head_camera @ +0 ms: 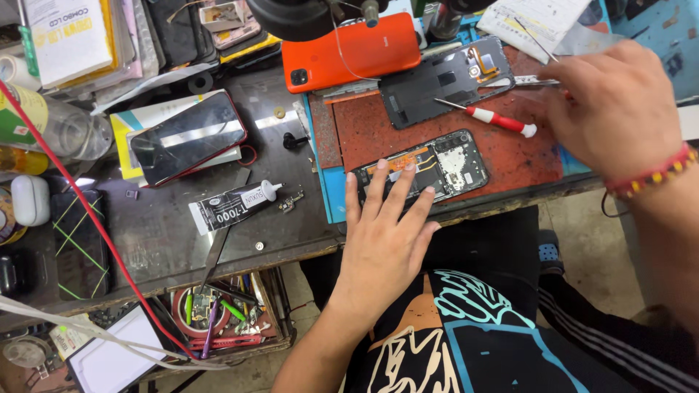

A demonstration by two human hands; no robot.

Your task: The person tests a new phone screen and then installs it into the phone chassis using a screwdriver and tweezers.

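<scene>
My left hand (382, 225) lies flat with fingers spread, its fingertips pressing on an opened phone (444, 164) with bare circuitry that rests on a reddish work mat (510, 156). My right hand (619, 102) hovers at the mat's far right, fingers closed on thin metal tweezers (535, 44); the grip itself is partly hidden. A red-and-white screwdriver (495, 118) lies between the hands. A dark phone frame (444, 76) and an orange back cover (349, 51) sit beyond it.
On the dark bench (284, 218) lie a glue tube (237, 205), a phone with a red edge (186, 138), a cracked phone (76, 244) and a white earbud case (30, 198). A red cable (95, 222) crosses the left. An open drawer (218, 316) holds tools.
</scene>
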